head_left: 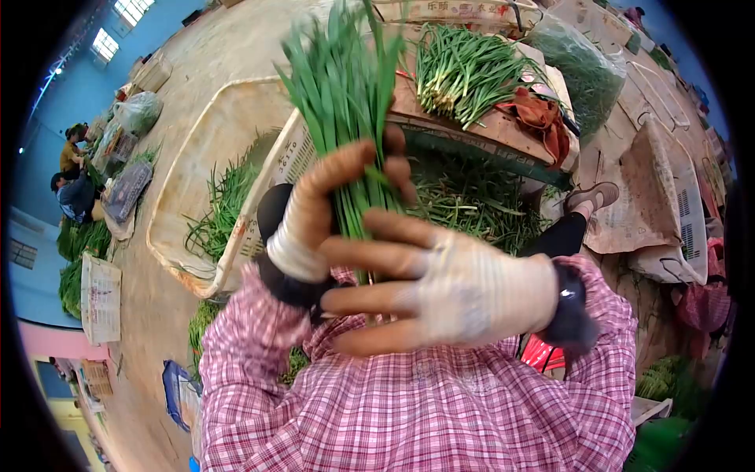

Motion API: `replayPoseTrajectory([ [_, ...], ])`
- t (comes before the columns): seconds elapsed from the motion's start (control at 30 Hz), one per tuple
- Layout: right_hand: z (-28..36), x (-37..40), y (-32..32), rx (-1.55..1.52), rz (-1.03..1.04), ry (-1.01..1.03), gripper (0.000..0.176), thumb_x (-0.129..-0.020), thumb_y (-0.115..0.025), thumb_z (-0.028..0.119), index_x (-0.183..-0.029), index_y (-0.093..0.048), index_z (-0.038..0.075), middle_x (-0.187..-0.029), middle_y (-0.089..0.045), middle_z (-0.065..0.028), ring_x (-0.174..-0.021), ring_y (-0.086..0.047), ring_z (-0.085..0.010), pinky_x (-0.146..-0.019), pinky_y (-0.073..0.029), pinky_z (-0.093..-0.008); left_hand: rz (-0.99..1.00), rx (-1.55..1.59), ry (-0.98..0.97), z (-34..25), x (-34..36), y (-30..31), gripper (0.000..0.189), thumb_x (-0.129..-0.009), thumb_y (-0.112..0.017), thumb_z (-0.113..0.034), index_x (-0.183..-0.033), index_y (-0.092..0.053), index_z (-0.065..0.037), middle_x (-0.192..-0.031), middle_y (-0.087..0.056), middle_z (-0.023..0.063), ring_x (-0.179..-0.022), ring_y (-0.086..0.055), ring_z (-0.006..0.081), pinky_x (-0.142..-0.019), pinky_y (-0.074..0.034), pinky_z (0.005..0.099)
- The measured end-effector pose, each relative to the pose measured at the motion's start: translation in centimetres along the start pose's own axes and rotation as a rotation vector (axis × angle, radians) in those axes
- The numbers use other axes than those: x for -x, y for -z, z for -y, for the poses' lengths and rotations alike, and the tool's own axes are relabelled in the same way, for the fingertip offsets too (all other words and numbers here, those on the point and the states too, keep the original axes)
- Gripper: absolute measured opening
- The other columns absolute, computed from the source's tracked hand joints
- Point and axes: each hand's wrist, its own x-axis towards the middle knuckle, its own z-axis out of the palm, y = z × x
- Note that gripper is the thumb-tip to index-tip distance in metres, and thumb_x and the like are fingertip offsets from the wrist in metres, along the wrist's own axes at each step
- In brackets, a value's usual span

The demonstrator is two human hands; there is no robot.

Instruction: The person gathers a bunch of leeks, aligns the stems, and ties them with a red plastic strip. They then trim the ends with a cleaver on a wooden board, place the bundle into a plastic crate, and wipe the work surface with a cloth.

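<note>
A bunch of garlic chives [342, 94] stands upright in front of my chest, its leaf tips pointing away from me. My left hand [338, 185], in a whitish glove with bare fingers, is wrapped round the middle of the bunch. Across the lower stems lies my right hand [464, 279], gloved the same way, its fingers stretched out and spread; it is slightly blurred and hides the stem ends. Beyond my hands, a pile of chives [472, 71] rests on a low board [511, 134] beside a reddish-brown cloth [541, 122].
On my left stands a large pale crate [177, 212] with loose chives inside. Leaf scraps [472, 197] lie under the board. A clear plastic bag [582, 71] of greens sits behind it. On the right is a crate draped with brown sacking [649, 189]. Two people [72, 181] sit far left.
</note>
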Motion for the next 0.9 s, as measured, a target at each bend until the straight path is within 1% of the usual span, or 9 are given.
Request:
replayPoseTrajectory([
  [0.07,-1.2,1.5,3.8,-0.341,-0.033,-0.164,0.049,-0.071,-0.080,0.021,-0.118,-0.065,0.013,-0.128,-0.061,-0.0104,-0.135,-0.046,-0.0347,-0.115,-0.033,-0.0538,0.034,-0.223,-0.116,-1.8,-2.5,0.1,0.041,-0.087,-0.074,-0.019,-0.122,-0.061,-0.003,-0.093,-0.070,0.0073,-0.082,-0.069,0.0208,-0.077,-0.059,0.0326],
  [0.17,-4.3,3.8,5.4,-0.467,-0.556,-0.893,0.041,-0.085,-0.075,0.023,-0.116,-0.066,-0.002,-0.106,-0.070,-0.0121,-0.114,-0.062,-0.0283,-0.099,-0.048,-0.0391,0.047,-0.644,-0.247,-4.3,-6.2,0.6,0.032,-0.085,-0.075,-0.018,-0.111,-0.066,-0.002,-0.091,-0.071,0.0074,-0.083,-0.069,0.0187,-0.075,-0.059,0.0316],
  [0.43,-16.1,-2.1,11.9,-0.079,-0.351,-0.679,0.049,-0.096,-0.064,0.028,-0.135,-0.053,0.000,-0.127,-0.063,-0.0108,-0.118,-0.059,-0.0191,-0.103,-0.047,-0.0320,0.165,-1.074,-0.608,-8.1,-17.8,0.2,0.032,-0.074,-0.087,-0.009,-0.102,-0.071,-0.005,-0.092,-0.074,0.0041,-0.079,-0.069,0.0137,-0.070,-0.058,0.0285],
  [0.63,-26.9,0.4,5.1,-0.194,-0.394,-0.874,0.051,-0.092,-0.069,0.035,-0.126,-0.059,-0.001,-0.117,-0.068,-0.0182,-0.111,-0.064,-0.0291,-0.093,-0.051,-0.0392,0.079,-1.359,-0.477,-7.7,-23.8,8.9,0.080,-0.067,-0.091,-0.024,-0.132,-0.050,-0.003,-0.124,-0.063,0.0129,-0.114,-0.061,0.0222,-0.103,-0.051,0.0392],
  [0.7,-28.2,0.9,2.0,-0.273,-0.254,-0.871,0.054,-0.092,-0.068,0.038,-0.130,-0.057,0.001,-0.119,-0.067,-0.0190,-0.115,-0.063,-0.0310,-0.099,-0.049,-0.0410,0.029,-1.298,-0.375,-6.0,-23.8,11.8,0.071,-0.072,-0.088,-0.022,-0.129,-0.052,-0.001,-0.126,-0.063,0.0136,-0.116,-0.059,0.0246,-0.108,-0.046,0.0413],
  [0.77,-29.2,2.2,0.7,-0.193,-0.066,-0.919,0.056,-0.095,-0.066,0.035,-0.139,-0.050,0.006,-0.128,-0.063,-0.0147,-0.120,-0.058,-0.0274,-0.107,-0.044,-0.0383,0.077,0.089,-0.288,-4.4,-28.4,17.8,0.060,-0.075,-0.085,-0.013,-0.125,-0.056,0.001,-0.122,-0.065,0.0128,-0.111,-0.062,0.0237,-0.102,-0.051,0.0400],
  [0.8,-28.6,0.4,1.7,0.080,-0.016,-0.934,0.058,-0.090,-0.070,0.034,-0.135,-0.053,0.002,-0.125,-0.065,-0.0183,-0.118,-0.061,-0.0295,-0.108,-0.044,-0.0406,0.099,0.077,-0.296,-5.1,-27.9,17.6,0.051,-0.081,-0.080,-0.011,-0.124,-0.057,0.002,-0.118,-0.067,0.0124,-0.104,-0.065,0.0250,-0.096,-0.055,0.0378],
  [0.87,-26.9,0.2,6.0,-0.143,-0.139,-1.096,0.053,-0.089,-0.070,0.031,-0.131,-0.056,0.002,-0.126,-0.064,-0.0173,-0.115,-0.062,-0.0313,-0.104,-0.047,-0.0385,-0.109,-0.993,-0.625,-6.5,-26.8,17.6,0.044,-0.088,-0.074,-0.016,-0.125,-0.058,0.001,-0.111,-0.069,0.0141,-0.095,-0.068,0.0257,-0.089,-0.057,0.0357],
  [0.9,-27.5,2.4,6.5,-0.081,-0.335,-1.049,0.049,-0.088,-0.071,0.030,-0.127,-0.059,0.002,-0.123,-0.064,-0.0170,-0.112,-0.063,-0.0315,-0.101,-0.049,-0.0379,-0.123,-1.079,-0.654,-8.2,-24.6,14.6,0.043,-0.089,-0.073,-0.018,-0.126,-0.058,0.000,-0.108,-0.070,0.0144,-0.094,-0.068,0.0249,-0.088,-0.056,0.0349],
])
